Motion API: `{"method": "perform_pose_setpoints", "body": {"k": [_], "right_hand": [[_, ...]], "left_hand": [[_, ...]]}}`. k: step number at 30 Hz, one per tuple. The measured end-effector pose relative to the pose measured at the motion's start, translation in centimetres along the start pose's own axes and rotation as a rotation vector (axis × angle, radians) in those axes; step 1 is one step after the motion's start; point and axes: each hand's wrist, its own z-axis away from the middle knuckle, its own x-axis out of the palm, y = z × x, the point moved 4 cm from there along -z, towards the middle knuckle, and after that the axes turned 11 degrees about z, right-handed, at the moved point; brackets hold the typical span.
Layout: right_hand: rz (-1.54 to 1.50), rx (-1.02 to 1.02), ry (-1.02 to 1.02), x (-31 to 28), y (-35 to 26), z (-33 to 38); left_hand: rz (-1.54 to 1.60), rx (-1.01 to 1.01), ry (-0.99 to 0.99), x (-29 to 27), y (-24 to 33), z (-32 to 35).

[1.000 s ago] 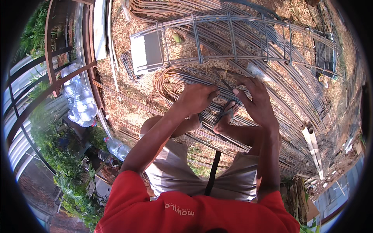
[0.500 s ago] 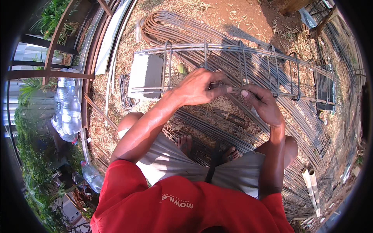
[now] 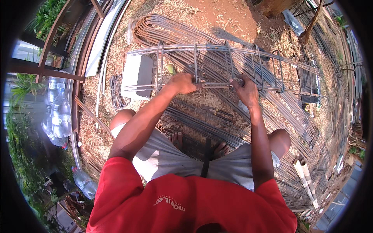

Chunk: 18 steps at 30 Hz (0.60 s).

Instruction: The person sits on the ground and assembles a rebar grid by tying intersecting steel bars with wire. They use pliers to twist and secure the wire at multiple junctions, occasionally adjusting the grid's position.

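A rebar cage of long steel bars (image 3: 215,85) with several rectangular stirrups (image 3: 195,62) lies across in front of me. Its left end rests on a pale block (image 3: 136,73), its right end on a dark block (image 3: 309,79). My left hand (image 3: 182,83) is closed around the near bars beside one stirrup. Farther right, my right hand (image 3: 247,92) has its thumb and fingers closed at the stirrup where it meets the near bars. Whether a tie wire lies in its fingertips is too small to tell. Pliers-like tool with long handles (image 3: 217,112) lies below the cage.
Rusty bent rebar (image 3: 155,25) lies beyond the cage, and straight rebar bundles (image 3: 194,122) run under it past my feet. Plastic bottles (image 3: 60,112) hang at the left. Pale tubes (image 3: 305,178) lie at lower right; a bundle of thin dark loops (image 3: 117,91) is beside the pale block.
My hands, close together at one stirrup before, have moved apart. The left slid left along the near bars; the right stays near that stirrup. The whole view has shifted slightly.
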Motion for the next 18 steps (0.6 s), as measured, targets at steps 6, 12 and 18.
{"method": "perform_pose_setpoints", "body": {"k": [6,12,18], "right_hand": [[0.036,-0.082,0.051,2.1,0.3,-0.3],[0.035,-0.028,0.040,1.9,0.4,-0.3],[0.041,-0.009,0.023,1.4,0.0,-0.3]], "left_hand": [[0.179,0.064,-0.083,0.3,-0.4,-0.9],[0.331,0.019,0.019,0.8,-1.5,-0.4],[0.302,0.268,0.142,0.8,-1.0,1.6]]}}
